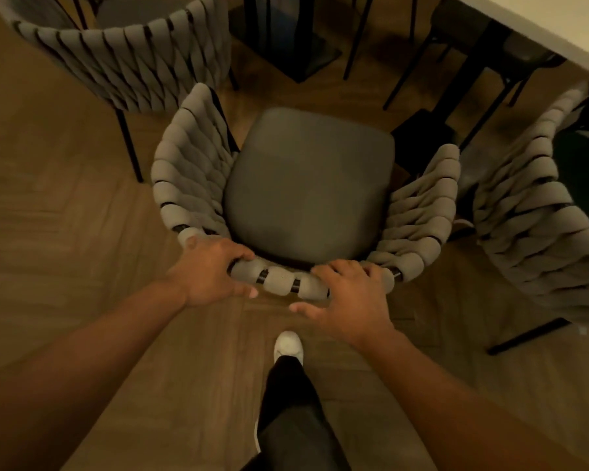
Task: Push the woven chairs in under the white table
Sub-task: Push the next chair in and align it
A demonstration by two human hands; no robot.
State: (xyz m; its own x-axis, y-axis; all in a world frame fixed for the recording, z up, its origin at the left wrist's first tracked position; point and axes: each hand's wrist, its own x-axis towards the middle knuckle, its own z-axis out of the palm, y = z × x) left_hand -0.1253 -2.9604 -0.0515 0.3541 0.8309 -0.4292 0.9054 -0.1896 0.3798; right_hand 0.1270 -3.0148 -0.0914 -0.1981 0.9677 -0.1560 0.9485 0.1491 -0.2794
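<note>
While both hands are on it, the middle woven chair (187, 171) stands on the wooden floor (65, 215), fully clear of the white desk (541, 25), which shows only as an edge at far right. Seat pad (306, 185) points roughly towards the desk.

- Left hand (211, 270): fingers curled over the back rim (286, 280), thumb on the near side, a firm wrap.
- Right hand (351, 294): fingers hooked over the same rim further right, thumb splayed out below it, a looser hold.
- Second woven chair (126, 59) is far left and the third woven chair (538, 212) is at right. Both are out from the desk too.

Handling guess:
- Thin dark legs and a rope-wrapped frame suggest it's stiff and not heavy.
- The padded wrap is soft and grippy, so slip is unlikely.
- The back rim is the right grab point. Hands spread either side of centre keep it from yawing.
- Legs may drag or chatter on the wood.
- Dark legs (422, 62) crowd the space under the desk.
- Arm clearance under the desk edge can't be judged from here.
</note>
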